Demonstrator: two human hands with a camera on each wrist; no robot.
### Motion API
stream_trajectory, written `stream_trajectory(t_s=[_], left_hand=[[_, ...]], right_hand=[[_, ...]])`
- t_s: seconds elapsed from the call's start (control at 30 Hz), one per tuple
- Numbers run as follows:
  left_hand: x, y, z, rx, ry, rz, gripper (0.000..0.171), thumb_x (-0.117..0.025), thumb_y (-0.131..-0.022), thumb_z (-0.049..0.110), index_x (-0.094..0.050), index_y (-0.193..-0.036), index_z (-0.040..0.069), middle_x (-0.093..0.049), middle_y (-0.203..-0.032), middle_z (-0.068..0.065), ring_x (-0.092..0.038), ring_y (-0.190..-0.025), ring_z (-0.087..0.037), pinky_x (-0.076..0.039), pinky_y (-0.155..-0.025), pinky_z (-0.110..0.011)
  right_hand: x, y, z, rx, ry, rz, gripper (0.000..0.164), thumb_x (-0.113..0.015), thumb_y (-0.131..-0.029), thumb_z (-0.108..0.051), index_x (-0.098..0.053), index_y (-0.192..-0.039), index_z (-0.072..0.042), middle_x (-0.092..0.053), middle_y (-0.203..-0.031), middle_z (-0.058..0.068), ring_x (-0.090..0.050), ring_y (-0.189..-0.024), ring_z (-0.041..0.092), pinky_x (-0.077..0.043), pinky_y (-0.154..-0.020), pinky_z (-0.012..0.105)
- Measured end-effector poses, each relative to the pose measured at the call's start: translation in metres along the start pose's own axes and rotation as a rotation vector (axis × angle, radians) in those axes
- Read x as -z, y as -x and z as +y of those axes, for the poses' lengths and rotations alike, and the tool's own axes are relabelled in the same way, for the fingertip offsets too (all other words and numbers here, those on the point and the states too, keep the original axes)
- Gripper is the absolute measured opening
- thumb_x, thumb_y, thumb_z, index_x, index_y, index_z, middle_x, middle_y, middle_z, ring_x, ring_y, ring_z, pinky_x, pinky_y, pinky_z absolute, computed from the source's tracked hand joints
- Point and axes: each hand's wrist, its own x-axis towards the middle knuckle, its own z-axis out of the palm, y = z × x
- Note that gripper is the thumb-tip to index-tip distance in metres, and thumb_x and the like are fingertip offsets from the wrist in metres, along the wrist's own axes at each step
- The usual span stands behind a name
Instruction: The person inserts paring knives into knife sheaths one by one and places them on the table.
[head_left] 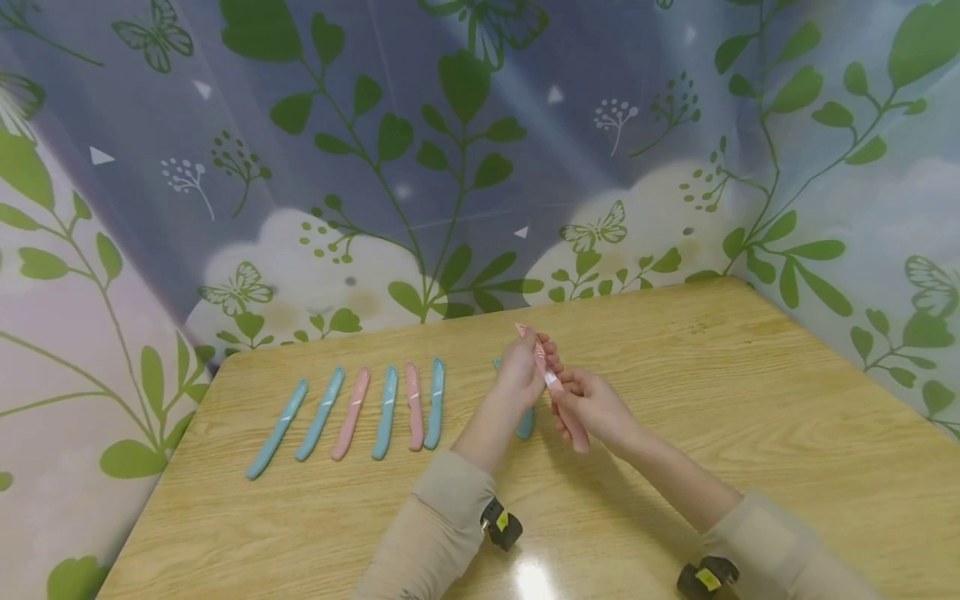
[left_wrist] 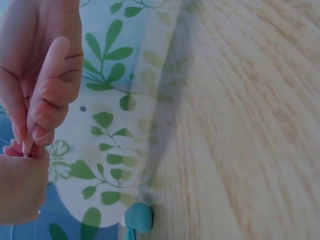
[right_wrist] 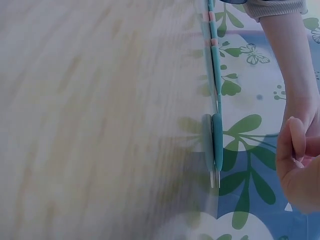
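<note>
Both hands are on one pink knife (head_left: pixel 576 435), lifted above the table and slanted. My left hand (head_left: pixel 519 367) holds its patterned blade end, whose tip pokes out past the fingers. My right hand (head_left: pixel 596 408) grips the pink handle near the pale band where handle and blade part meet. In the left wrist view the handle end (left_wrist: pixel 59 50) sticks out beyond the curled right fingers. Under the hands a blue knife (head_left: pixel 526 424) lies on the table, partly hidden by them. The right wrist view shows that knife's blue handle (right_wrist: pixel 217 142).
To the left on the wooden table (head_left: pixel 750 467), several knives lie in a row, handles toward me: blue ones such as the leftmost knife (head_left: pixel 277 429) and pink ones such as the third knife (head_left: pixel 350 414). A leaf-printed curtain (head_left: pixel 360 208) hangs behind the table.
</note>
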Motion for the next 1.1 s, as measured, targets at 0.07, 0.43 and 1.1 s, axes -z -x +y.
stream_trajectory(t_s=[0.07, 0.43, 1.1], left_hand=[[0.000, 0.001, 0.001, 0.000, -0.015, -0.011, 0.026, -0.024, -0.104, 0.023, -0.041, -0.091, 0.008, -0.043, -0.074, -0.001, -0.041, -0.062, -0.008, -0.039, -0.060, -0.019], [-0.001, 0.005, 0.000, -0.002, -0.085, 0.000, 0.027, -0.028, -0.104, 0.023, -0.044, -0.090, 0.007, -0.048, -0.080, -0.005, -0.047, -0.067, -0.013, -0.043, -0.062, -0.022], [-0.003, 0.014, 0.002, -0.125, -0.964, 0.110, 0.029, -0.056, -0.094, 0.029, -0.059, -0.080, 0.003, -0.042, -0.059, 0.001, -0.038, -0.052, -0.009, -0.032, -0.045, -0.019]], right_hand=[[0.001, -0.001, 0.000, -0.009, -0.038, -0.001, 0.036, -0.044, -0.098, -0.007, -0.036, -0.121, 0.019, -0.055, -0.077, 0.010, -0.056, -0.058, 0.016, -0.050, -0.052, 0.024], [0.002, 0.000, -0.002, -0.061, -0.090, 0.020, 0.028, -0.046, -0.097, -0.006, -0.040, -0.112, 0.017, -0.059, -0.080, 0.013, -0.059, -0.063, 0.014, -0.054, -0.058, 0.025], [0.004, -0.008, -0.008, -0.062, -0.019, 0.114, 0.017, -0.045, -0.095, -0.003, -0.042, -0.101, 0.013, -0.060, -0.078, 0.016, -0.061, -0.064, 0.016, -0.056, -0.060, 0.031]])
